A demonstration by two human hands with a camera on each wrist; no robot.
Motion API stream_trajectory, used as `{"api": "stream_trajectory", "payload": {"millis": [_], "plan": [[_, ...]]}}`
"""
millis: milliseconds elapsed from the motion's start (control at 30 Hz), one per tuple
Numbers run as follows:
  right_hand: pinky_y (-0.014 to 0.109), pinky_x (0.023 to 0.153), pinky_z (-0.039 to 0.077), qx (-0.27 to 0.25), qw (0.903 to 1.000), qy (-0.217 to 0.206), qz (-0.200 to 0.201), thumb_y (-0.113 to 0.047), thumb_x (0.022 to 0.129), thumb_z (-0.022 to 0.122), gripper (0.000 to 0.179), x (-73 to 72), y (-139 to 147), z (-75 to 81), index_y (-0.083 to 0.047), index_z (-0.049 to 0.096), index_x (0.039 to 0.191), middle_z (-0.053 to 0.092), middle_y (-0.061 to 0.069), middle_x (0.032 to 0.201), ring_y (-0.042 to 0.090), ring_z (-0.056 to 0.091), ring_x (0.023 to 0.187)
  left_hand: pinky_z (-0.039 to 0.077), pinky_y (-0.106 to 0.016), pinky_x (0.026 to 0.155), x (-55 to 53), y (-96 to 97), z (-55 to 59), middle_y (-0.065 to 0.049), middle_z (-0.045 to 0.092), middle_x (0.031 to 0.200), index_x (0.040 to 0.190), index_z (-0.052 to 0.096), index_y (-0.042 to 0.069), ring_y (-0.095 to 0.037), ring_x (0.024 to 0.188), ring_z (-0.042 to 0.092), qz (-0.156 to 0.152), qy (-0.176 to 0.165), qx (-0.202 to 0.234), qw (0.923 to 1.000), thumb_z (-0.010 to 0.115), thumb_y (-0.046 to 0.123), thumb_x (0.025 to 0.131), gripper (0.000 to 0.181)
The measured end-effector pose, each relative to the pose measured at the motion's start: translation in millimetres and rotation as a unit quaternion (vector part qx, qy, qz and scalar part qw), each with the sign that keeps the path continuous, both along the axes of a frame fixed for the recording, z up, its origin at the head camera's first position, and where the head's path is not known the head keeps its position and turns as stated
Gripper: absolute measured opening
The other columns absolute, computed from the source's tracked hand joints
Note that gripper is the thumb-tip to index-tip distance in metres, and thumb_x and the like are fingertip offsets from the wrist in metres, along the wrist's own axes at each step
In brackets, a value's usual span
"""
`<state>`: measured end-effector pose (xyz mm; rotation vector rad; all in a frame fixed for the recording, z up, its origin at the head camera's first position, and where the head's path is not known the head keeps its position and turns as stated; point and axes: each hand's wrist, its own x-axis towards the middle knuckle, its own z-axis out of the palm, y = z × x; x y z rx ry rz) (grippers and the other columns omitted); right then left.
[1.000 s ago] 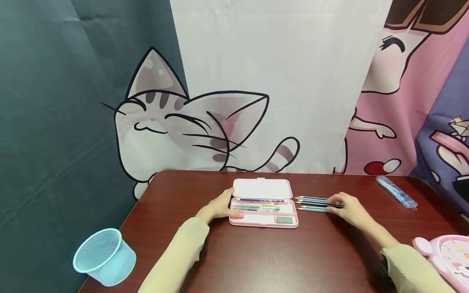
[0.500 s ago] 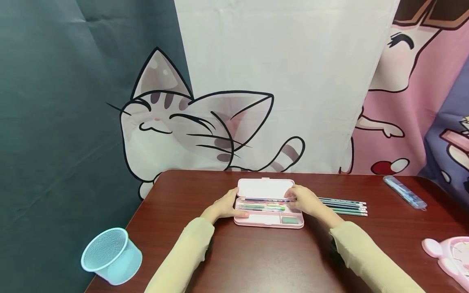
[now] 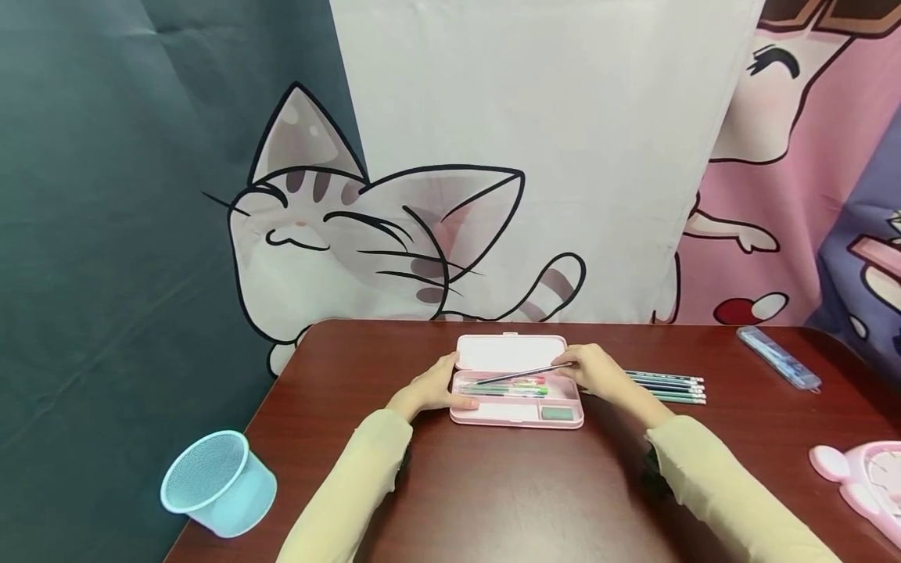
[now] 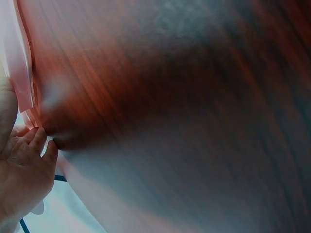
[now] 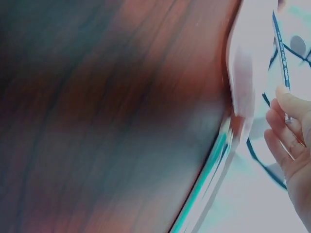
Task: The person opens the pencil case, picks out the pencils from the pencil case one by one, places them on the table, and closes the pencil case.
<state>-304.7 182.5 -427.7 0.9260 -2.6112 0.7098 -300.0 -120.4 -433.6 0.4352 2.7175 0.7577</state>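
An open pink pencil case (image 3: 514, 420) lies on the table, its lid laid back. My left hand (image 3: 431, 391) grips the case's left end, thumb over the front rim and fingers behind; the left wrist view shows this hand (image 4: 26, 167) at the pink edge. With my right hand (image 3: 590, 371) I pinch one end of a dark pencil (image 3: 521, 374), which slants above the case with its far end low at the left. In the right wrist view the pencil (image 5: 282, 53) sits between thumb and fingers. Several pens (image 3: 503, 390) and a grey-green eraser (image 3: 557, 413) lie inside the case.
Several pencils (image 3: 672, 387) lie side by side right of the case, partly behind my right arm. A clear blue case (image 3: 777, 358) is at the back right. A pink clock (image 3: 869, 477) stands front right, a blue mesh basket (image 3: 239, 500) front left.
My right hand has moved left from the loose pencils to the case, then lifted one end of the dark pencil out of it. My left hand keeps its grip on the case.
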Motion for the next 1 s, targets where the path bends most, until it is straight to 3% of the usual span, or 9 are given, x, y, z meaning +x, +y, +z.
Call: {"api": "stream_trajectory", "payload": {"millis": [133, 333, 533, 700, 867, 1000], "plan": [[0.023, 0.055, 0.043, -0.036, 0.9991, 0.013, -0.017, -0.002, 0.072, 0.073, 0.007, 5.1, 25, 2.7, -0.002, 0.073, 0.078, 0.068, 0.005, 0.070, 0.005, 0.052, 0.060, 0.029, -0.047, 0.106, -0.2, 0.3, 1.0, -0.011, 0.026, 0.148, 0.146, 0.016, 0.007, -0.024, 0.134, 0.030, -0.004, 0.005, 0.001, 1.0000, 0.073, 0.049, 0.070, 0.104], [0.025, 0.065, 0.048, -0.036, 0.9965, -0.004, -0.076, -0.009, 0.075, 0.072, 0.009, 25.1, 74, 9.0, -0.005, 0.074, 0.083, 0.071, 0.003, 0.076, 0.003, 0.059, 0.071, 0.030, -0.048, 0.105, 0.4, -0.6, 0.0, -0.010, 0.027, 0.148, 0.146, 0.016, 0.008, -0.024, 0.134, 0.030, -0.005, 0.008, -0.006, 0.9999, 0.073, 0.050, 0.070, 0.104], [0.010, 0.063, 0.041, -0.044, 0.9929, -0.033, -0.105, -0.013, 0.075, 0.073, 0.013, 48.1, 125, 10.2, -0.006, 0.073, 0.086, 0.072, 0.005, 0.079, -0.008, 0.053, 0.073, 0.028, -0.049, 0.106, 2.3, -0.6, 1.2, -0.011, 0.026, 0.148, 0.146, 0.015, 0.006, -0.025, 0.135, 0.029, -0.004, 0.001, -0.004, 1.0000, 0.073, 0.049, 0.070, 0.105], [0.005, 0.060, 0.037, -0.029, 0.9916, -0.028, -0.123, -0.013, 0.070, 0.077, 0.015, 61.7, 161, 2.7, -0.003, 0.073, 0.081, 0.071, 0.009, 0.076, -0.014, 0.049, 0.071, 0.028, -0.049, 0.107, 2.2, -1.6, 0.5, -0.012, 0.025, 0.148, 0.146, 0.014, 0.006, -0.025, 0.135, 0.029, -0.001, -0.002, -0.002, 1.0000, 0.073, 0.048, 0.071, 0.104], [0.006, 0.059, 0.037, -0.012, 0.9857, -0.053, -0.160, -0.018, 0.067, 0.079, 0.016, 72.2, 180, -7.1, -0.006, 0.074, 0.077, 0.071, 0.010, 0.075, -0.015, 0.049, 0.070, 0.027, -0.049, 0.107, 1.4, -0.4, 0.9, -0.011, 0.025, 0.149, 0.146, 0.015, 0.007, -0.024, 0.135, 0.028, 0.001, -0.004, -0.005, 1.0000, 0.073, 0.049, 0.070, 0.105], [0.011, 0.059, 0.038, 0.000, 0.9860, -0.048, -0.160, -0.018, 0.066, 0.079, 0.014, 73.8, 179, -10.9, -0.009, 0.072, 0.075, 0.070, 0.006, 0.075, -0.012, 0.048, 0.069, 0.028, -0.050, 0.106, 0.6, 0.9, 0.6, -0.011, 0.027, 0.148, 0.146, 0.015, 0.007, -0.025, 0.135, 0.029, 0.000, 0.000, -0.006, 1.0000, 0.074, 0.049, 0.070, 0.105]]}}
